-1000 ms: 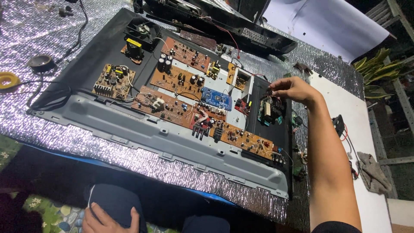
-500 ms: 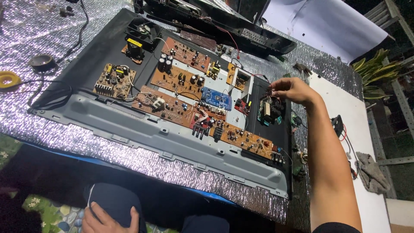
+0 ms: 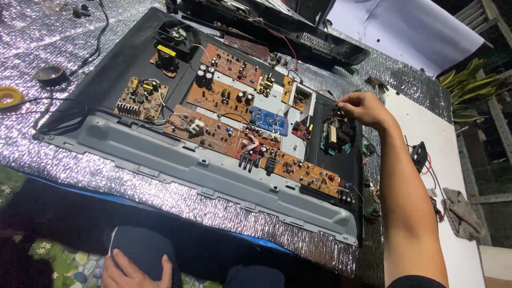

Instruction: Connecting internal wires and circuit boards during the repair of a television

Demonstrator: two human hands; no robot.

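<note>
Small board with a coil sits at the right end of the open chassis, centre-right of frame. The right hand reaches over it, fingers pinched on its wires, likely to steady them. The left hand, bottom left, rests flat and released on a knee. The chassis tray holds several brown circuit boards and one blue board.

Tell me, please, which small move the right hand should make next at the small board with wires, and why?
Probably a gentle pull or wiggle of the wires, I judge. The right hand pinches there, just above the small board at the chassis's right end, while the left hand rests on the knee. Whether anything is loose cannot be seen.
</note>
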